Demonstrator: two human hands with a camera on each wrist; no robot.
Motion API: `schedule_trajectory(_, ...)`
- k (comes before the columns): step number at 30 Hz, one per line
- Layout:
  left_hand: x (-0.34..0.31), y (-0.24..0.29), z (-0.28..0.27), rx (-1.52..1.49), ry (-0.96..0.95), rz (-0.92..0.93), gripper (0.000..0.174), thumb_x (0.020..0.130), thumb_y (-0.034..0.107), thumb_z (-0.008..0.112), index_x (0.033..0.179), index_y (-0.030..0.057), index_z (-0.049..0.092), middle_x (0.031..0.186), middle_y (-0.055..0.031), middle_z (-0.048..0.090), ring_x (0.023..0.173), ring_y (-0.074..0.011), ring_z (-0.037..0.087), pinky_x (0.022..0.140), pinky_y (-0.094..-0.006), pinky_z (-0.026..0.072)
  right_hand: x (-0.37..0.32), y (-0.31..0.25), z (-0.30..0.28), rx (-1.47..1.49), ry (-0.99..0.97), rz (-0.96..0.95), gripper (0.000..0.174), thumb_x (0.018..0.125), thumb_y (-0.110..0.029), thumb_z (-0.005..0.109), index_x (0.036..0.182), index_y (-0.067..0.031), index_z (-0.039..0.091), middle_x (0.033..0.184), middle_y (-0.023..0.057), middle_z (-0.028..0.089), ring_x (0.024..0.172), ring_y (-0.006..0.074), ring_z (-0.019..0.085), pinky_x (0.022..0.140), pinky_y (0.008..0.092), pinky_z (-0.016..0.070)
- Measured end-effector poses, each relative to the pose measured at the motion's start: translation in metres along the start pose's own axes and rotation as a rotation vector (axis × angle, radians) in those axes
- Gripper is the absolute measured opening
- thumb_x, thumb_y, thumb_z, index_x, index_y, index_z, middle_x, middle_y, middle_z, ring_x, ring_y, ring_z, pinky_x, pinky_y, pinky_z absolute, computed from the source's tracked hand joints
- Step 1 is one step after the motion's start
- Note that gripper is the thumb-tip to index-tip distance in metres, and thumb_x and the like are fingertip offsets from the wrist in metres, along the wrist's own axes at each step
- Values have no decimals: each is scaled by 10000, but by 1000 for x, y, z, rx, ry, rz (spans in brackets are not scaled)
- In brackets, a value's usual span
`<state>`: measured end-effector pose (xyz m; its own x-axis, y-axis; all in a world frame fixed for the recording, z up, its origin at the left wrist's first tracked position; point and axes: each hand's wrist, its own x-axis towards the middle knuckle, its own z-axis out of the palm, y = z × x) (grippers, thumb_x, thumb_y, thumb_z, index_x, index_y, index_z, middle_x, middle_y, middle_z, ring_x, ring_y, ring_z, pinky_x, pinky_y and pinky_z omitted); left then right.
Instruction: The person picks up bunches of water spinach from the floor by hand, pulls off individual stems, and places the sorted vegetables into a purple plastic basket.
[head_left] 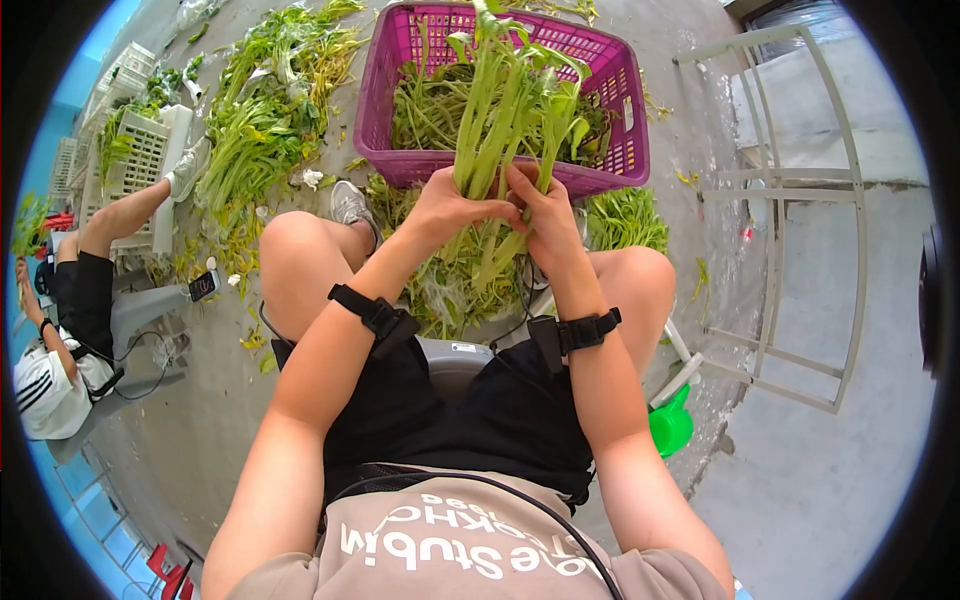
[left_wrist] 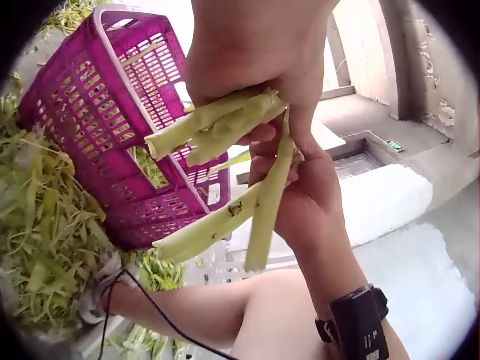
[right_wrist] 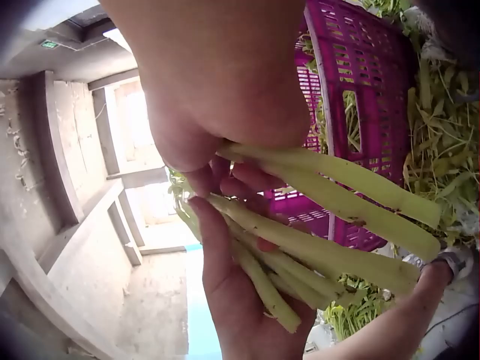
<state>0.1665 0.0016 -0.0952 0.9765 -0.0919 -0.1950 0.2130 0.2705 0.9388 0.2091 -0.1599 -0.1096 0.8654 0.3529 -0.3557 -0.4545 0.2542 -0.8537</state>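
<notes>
Long green leafy stalks (head_left: 487, 130) stand upright between both hands, their leafy tops over the purple basket. The left hand (head_left: 449, 208) grips a bunch of them, its thumb reaching across toward the other hand. Beside it the right hand (head_left: 548, 215) holds further stalks, fingers curled round them. Cut stalk ends (left_wrist: 225, 127) stick out below the left hand (left_wrist: 247, 52) in the left wrist view. In the right wrist view, pale stalk ends (right_wrist: 360, 217) fan out beneath the right hand (right_wrist: 217, 97). The fingers of the two hands are close together, partly hidden by stalks.
A purple basket (head_left: 400, 170) holding greens stands just beyond the hands. Loose leaves and trimmings (head_left: 450, 295) lie between the feet, with a green heap (head_left: 265, 130) at the left. Another person (head_left: 70, 340) sits far left by white crates (head_left: 140, 160). A metal frame (head_left: 855, 220) stands right.
</notes>
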Motion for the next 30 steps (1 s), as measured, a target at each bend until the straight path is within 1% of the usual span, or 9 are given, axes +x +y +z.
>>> schedule_trajectory(2, -3, 5, 5, -75, -32, 33, 279, 811, 157, 824, 1026, 30, 701, 853, -18, 684, 705, -86, 622, 606, -247, 450, -1, -1, 4, 6, 12, -1, 318, 926, -316, 736, 1025, -25, 654, 741, 1, 579, 539, 84, 494, 452, 251, 303)
schedule_trajectory(5, 1, -6, -5, 27, -54, -12, 293, 833, 136, 779, 1091, 23, 700, 922, -44, 712, 734, -83, 633, 633, -245, 451, -1, -1, 2, 22, -59, 0, 324, 939, -322, 719, 1052, -29, 639, 780, 0, 574, 560, 83, 490, 471, 249, 324)
schedule_trajectory(6, 3, -13, -8, -2, 62, -35, 272, 843, 132, 758, 1083, 24, 691, 908, -44, 709, 729, -88, 639, 632, -253, 463, -1, -2, 3, 21, -59, 0, 324, 939, -322, 719, 1052, -29, 639, 780, 0, 574, 560, 83, 490, 471, 249, 324)
schedule_trajectory(7, 5, -19, -12, -31, 179, -58, 251, 853, 128, 737, 1075, 25, 681, 894, -44, 705, 725, -93, 645, 632, -261, 476, -1, -3, 4, 68, -81, 23, 348, 969, -359, 664, 1087, -34, 620, 796, 3, 564, 576, 89, 479, 498, 255, 339)
schedule_trajectory(9, 6, -16, -21, -95, 198, -91, 245, 852, 136, 743, 1060, 30, 666, 873, -41, 693, 715, -102, 646, 629, -270, 488, -2, -7, 7, 115, -103, 47, 378, 999, -396, 609, 1122, -39, 602, 813, 5, 553, 591, 95, 469, 525, 262, 355)
schedule_trajectory(11, 6, -11, -21, -160, 215, -123, 242, 852, 144, 749, 1045, 35, 652, 853, -39, 682, 706, -111, 647, 626, -278, 500, -3, -11, 7, 280, -197, 127, 424, 1055, -442, 450, 1181, -52, 558, 835, 14, 533, 635, 116, 452, 577, 282, 372)
schedule_trajectory(14, 4, -3, -16, -315, 248, -100, 206, 841, 126, 753, 977, 29, 632, 804, -44, 650, 647, -136, 638, 594, -295, 509, -1, -7, 5, 301, -194, 142, 440, 1075, -438, 362, 1187, -54, 545, 838, 25, 530, 667, 132, 454, 597, 293, 371)
schedule_trajectory(23, 5, -7, -20, -266, 233, -59, 216, 832, 90, 758, 998, 43, 628, 803, -31, 638, 622, -143, 623, 580, -290, 493, -2, -6, 3, 235, -198, 107, 318, 1064, -306, 454, 1139, -31, 595, 828, 11, 512, 667, 122, 468, 579, 276, 392)
schedule_trajectory(30, 6, -13, -20, -258, 211, -74, 244, 828, 113, 779, 1012, 50, 631, 798, -37, 641, 627, -141, 617, 578, -292, 483, -1, -4, 4, 173, -185, 75, 322, 1036, -255, 545, 1147, 28, 653, 793, 6, 548, 659, 94, 509, 561, 254, 398)
